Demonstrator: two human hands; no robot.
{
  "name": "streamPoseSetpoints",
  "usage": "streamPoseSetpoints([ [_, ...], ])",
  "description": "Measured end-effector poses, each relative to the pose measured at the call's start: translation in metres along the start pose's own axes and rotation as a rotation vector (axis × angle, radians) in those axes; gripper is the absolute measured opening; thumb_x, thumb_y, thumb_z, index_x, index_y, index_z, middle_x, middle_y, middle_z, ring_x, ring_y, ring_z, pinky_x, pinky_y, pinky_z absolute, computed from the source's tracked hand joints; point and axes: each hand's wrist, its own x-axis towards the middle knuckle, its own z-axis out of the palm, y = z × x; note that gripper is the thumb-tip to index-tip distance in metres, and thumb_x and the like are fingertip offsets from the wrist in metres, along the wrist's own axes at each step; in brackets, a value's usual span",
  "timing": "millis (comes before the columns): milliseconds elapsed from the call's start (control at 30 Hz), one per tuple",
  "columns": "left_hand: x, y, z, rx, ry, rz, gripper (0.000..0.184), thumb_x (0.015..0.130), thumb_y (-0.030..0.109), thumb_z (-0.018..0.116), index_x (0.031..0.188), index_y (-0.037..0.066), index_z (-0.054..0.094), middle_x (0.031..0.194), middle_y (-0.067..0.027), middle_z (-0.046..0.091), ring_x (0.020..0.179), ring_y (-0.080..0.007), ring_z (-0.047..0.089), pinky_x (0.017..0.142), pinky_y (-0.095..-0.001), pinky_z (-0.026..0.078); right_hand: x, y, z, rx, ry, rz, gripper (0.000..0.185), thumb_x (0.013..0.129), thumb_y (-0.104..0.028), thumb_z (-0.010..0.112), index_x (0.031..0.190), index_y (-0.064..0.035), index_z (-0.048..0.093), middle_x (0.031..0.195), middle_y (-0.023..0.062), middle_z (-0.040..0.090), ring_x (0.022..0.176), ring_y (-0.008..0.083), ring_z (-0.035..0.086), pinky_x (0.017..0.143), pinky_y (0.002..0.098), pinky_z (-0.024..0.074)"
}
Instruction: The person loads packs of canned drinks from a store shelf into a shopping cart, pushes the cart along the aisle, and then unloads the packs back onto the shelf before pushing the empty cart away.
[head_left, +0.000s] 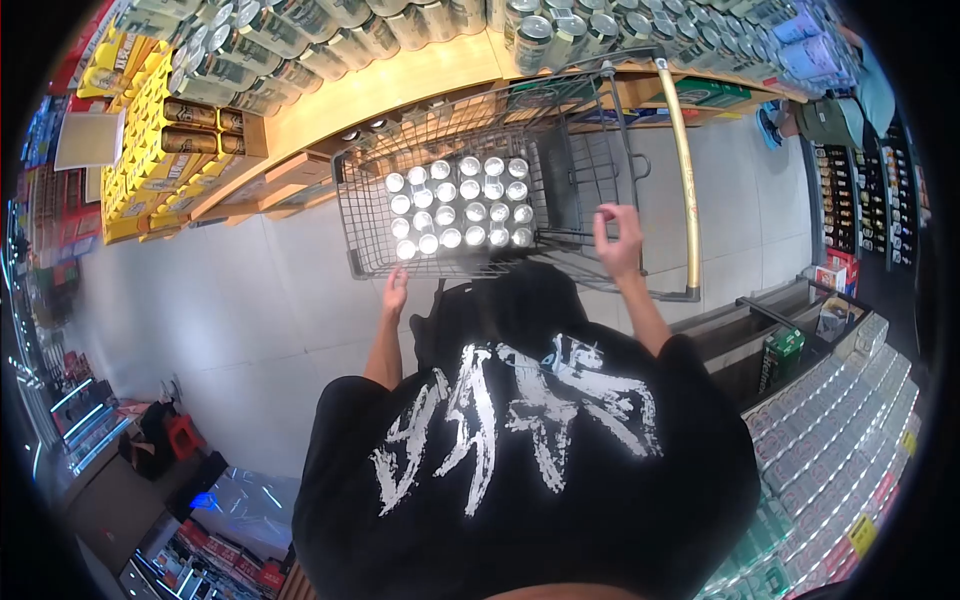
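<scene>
Several silver-topped cans (460, 205) stand upright in close rows inside a dark wire shopping cart (355, 215). My left hand (396, 290) is at the cart's near side by the front corner, fingers extended upward at the rim; whether they touch the wire I cannot tell. Over the rear part of the cart, between the cans and the yellowish push handle (681, 170), I see my right hand (622, 242) raised, its fingers loosely bent and nothing visible in them. Neither hand is on the cans.
Wooden shelves (400, 80) with rows of cans run along the far side. Yellow can packs (165, 150) are stacked at left. Another person's leg (790, 125) shows at upper right. Stacked cans (830, 440) and a green Heineken box (783, 355) stand at lower right.
</scene>
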Motion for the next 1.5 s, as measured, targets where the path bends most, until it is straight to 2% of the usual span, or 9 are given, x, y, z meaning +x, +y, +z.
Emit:
streamPoseSetpoints([
  [67,0.009,-0.007,0.009,0.167,-0.063,0.040,0.044,0.097,0.040,0.050,0.132,0.014,0.052,0.121,-0.0109,0.060,0.104,-0.0241,0.060,0.083,-0.0322,0.048,-0.004,-0.006,0.033,0.103,-0.219,0.156,0.013,0.081,-0.005,0.063,0.095,-0.0059,0.063,0.081,0.0075,0.061,0.073,0.0186,0.060,0.066,0.0322,0.0484],
  [200,-0.043,0.096,0.031,0.763,-0.043,0.076,0.040,0.092,0.041,0.055,0.117,0.011,0.063,0.105,-0.0183,0.067,0.096,-0.0329,0.065,0.085,-0.0396,0.049,-0.043,0.064,0.113,0.295,-0.633,0.628,0.025,0.082,-0.017,0.069,0.103,-0.0050,0.063,0.083,0.0114,0.069,0.075,0.0196,0.066,0.072,0.0313,0.0517],
  [333,-0.020,0.120,0.063,0.244,-0.257,0.135,0.038,0.092,0.034,0.058,0.115,0.005,0.064,0.097,-0.0181,0.069,0.084,-0.0224,0.067,0.079,-0.0331,0.051,-0.068,0.099,0.169,0.185,-0.710,0.766,0.042,0.083,-0.023,0.069,0.119,-0.0046,0.059,0.103,0.0146,0.068,0.090,0.0186,0.066,0.078,0.0309,0.0517],
  [567,0.030,0.138,0.121,0.399,-0.296,0.097,0.048,0.091,0.032,0.057,0.127,0.000,0.053,0.124,-0.0230,0.057,0.116,-0.0319,0.055,0.098,-0.0373,0.044,-0.084,0.140,0.200,0.194,-0.907,1.050,0.066,0.075,-0.035,0.069,0.129,-0.0008,0.052,0.128,0.0218,0.056,0.122,0.0318,0.052,0.103,0.0368,0.0376],
  [700,0.044,0.140,0.139,0.381,-0.238,0.076,0.059,0.087,0.029,0.059,0.136,-0.001,0.043,0.132,-0.0240,0.051,0.125,-0.0347,0.048,0.105,-0.0380,0.037,-0.100,0.167,0.217,0.369,-0.823,1.243,0.070,0.082,-0.025,0.066,0.138,0.0045,0.036,0.084,0.0108,0.056,0.055,0.0106,0.047,0.040,0.0257,0.0307],
  [933,0.075,0.145,0.153,0.284,-0.177,0.087,0.078,0.084,0.036,0.062,0.143,-0.003,0.028,0.143,-0.0261,0.036,0.135,-0.0352,0.035,0.110,-0.0388,0.031,-0.093,0.158,0.233,0.472,-0.713,1.329,0.059,0.082,-0.026,0.065,0.131,0.0009,0.044,0.108,0.0141,0.060,0.080,0.0159,0.057,0.052,0.0269,0.0402],
  [1067,0.112,0.125,0.163,0.333,-0.222,0.079,0.082,0.081,0.038,0.065,0.146,0.008,0.025,0.137,-0.0268,0.044,0.124,-0.0391,0.047,0.102,-0.0419,0.040,-0.113,0.177,0.257,0.415,-0.667,1.248,0.075,0.077,-0.028,0.070,0.138,-0.0004,0.037,0.130,0.0177,0.054,0.122,0.0288,0.050,0.101,0.0355,0.0381],
  [1333,0.162,0.072,0.176,0.221,-0.366,0.087,0.092,0.080,0.036,0.068,0.148,0.009,0.012,0.134,-0.0294,0.045,0.120,-0.0397,0.051,0.098,-0.0428,0.042,-0.124,0.191,0.275,0.319,-0.545,1.307,0.094,0.070,-0.032,0.075,0.145,-0.0032,0.026,0.136,0.0229,0.047,0.123,0.0346,0.049,0.099,0.0382,0.0417],
  [1500,0.159,0.093,0.168,0.289,-0.369,0.078,0.102,0.075,0.035,0.073,0.147,0.002,0.008,0.135,-0.0304,0.044,0.124,-0.0397,0.047,0.103,-0.0435,0.039,-0.104,0.180,0.269,0.383,-0.515,1.418,0.087,0.076,-0.013,0.074,0.145,-0.0007,0.022,0.123,0.0197,0.055,0.107,0.0257,0.059,0.085,0.0389,0.0494],
])
